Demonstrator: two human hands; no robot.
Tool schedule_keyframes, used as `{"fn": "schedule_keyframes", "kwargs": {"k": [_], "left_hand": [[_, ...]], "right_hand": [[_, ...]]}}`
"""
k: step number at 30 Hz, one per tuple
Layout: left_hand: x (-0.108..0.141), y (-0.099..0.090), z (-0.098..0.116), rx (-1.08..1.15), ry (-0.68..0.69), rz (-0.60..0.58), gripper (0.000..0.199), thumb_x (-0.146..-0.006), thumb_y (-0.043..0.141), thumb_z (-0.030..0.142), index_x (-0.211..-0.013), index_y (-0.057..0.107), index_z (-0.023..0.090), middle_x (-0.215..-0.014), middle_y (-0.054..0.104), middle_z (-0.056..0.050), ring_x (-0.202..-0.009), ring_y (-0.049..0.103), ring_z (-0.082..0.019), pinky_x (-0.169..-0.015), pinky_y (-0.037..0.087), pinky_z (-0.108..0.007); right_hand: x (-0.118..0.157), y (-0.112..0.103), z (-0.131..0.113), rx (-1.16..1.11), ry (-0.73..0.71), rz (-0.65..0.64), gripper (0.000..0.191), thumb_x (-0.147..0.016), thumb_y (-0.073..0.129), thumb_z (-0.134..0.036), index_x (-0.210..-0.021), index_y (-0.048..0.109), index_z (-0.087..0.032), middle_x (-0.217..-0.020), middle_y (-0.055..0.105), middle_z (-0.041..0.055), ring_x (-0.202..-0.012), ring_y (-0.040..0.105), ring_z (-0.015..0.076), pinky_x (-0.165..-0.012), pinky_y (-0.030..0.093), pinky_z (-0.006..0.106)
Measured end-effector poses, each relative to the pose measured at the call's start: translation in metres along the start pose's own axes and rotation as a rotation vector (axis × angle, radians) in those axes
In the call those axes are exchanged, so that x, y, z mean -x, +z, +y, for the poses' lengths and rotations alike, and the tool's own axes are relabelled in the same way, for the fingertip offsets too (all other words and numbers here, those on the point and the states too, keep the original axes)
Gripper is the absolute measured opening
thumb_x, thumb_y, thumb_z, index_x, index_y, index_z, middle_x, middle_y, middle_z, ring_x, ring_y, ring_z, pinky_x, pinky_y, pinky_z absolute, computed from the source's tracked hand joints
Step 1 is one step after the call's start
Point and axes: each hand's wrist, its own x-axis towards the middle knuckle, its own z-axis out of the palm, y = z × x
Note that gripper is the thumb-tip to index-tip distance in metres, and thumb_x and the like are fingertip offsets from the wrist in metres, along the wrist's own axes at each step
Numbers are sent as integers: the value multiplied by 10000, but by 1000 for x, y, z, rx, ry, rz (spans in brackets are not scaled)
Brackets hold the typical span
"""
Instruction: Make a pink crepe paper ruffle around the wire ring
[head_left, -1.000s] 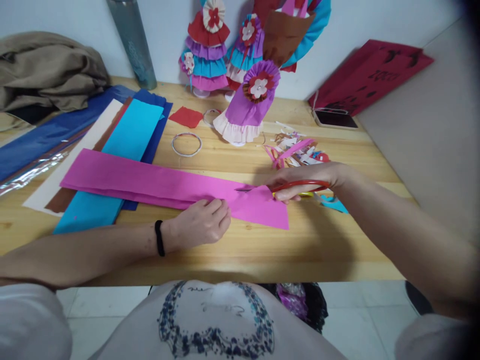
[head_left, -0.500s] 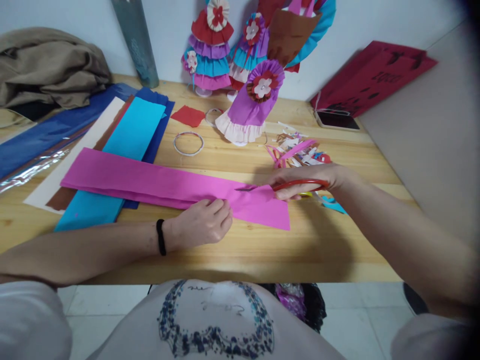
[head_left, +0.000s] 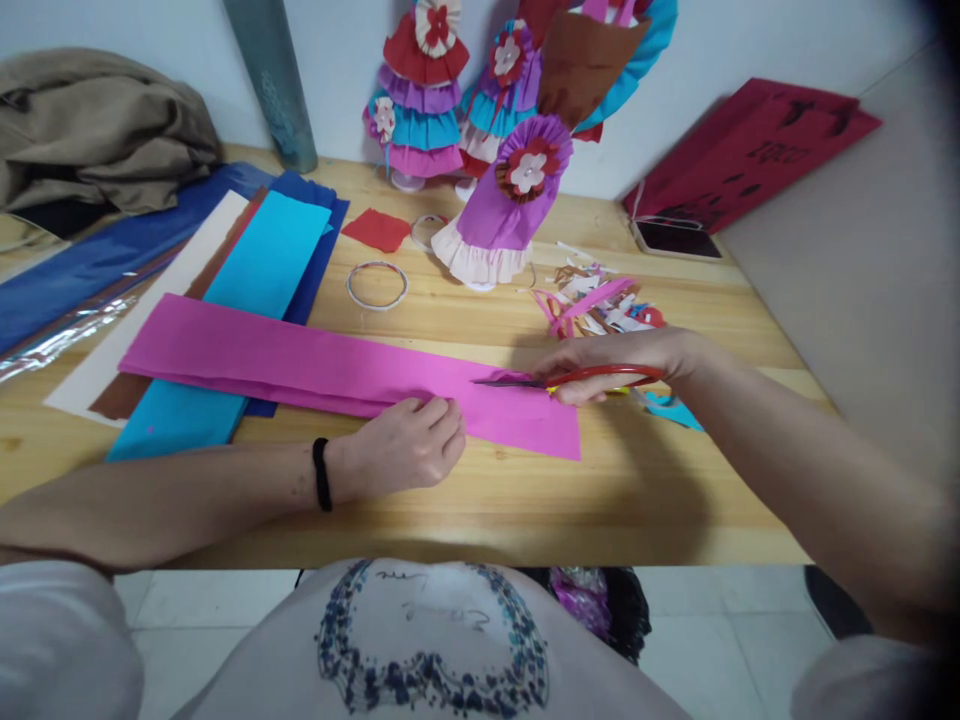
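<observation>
Pink paper (head_left: 300,352), two hands (head_left: 416,442), one pair of scissors (head_left: 521,383)

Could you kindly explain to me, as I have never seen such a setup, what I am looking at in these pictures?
Of course. There is no machine here: a person is working with two bare hands. Every picture comes from one camera worn on the person's head, looking forward and down.

The left hand has its fingers curled on the near edge of a long strip of pink paper. The right hand holds red-handled scissors, their blades over that paper.

On the wooden table there are also a bright blue strip partly under the pink one, a thin ring, a heap of scraps and a purple paper dress shape.
</observation>
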Motion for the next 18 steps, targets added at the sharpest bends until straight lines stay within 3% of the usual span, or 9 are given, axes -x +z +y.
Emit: {"fn": "schedule_keyframes", "kwargs": {"k": [11,18], "left_hand": [[1,0,0,5,7,-14,193,-928,497,37,-987,680,37,-1012,738,-192,-798,662,-205,-653,527,-328],[1,0,1,-16,5,-40,202,-937,495,64,-988,690,58,-1038,742,-183,-802,658,-206,-656,526,-323]], "right_hand": [[-7,-4,-8,51,-93,26,578,-880,517,-728,-810,523,-154,-685,476,-19,-602,463,100,-556,372,254],[-10,0,-1,10,-56,70,539,-863,583,-685,-826,542,-149,-640,486,-35,-547,454,86,-510,356,230]]}}
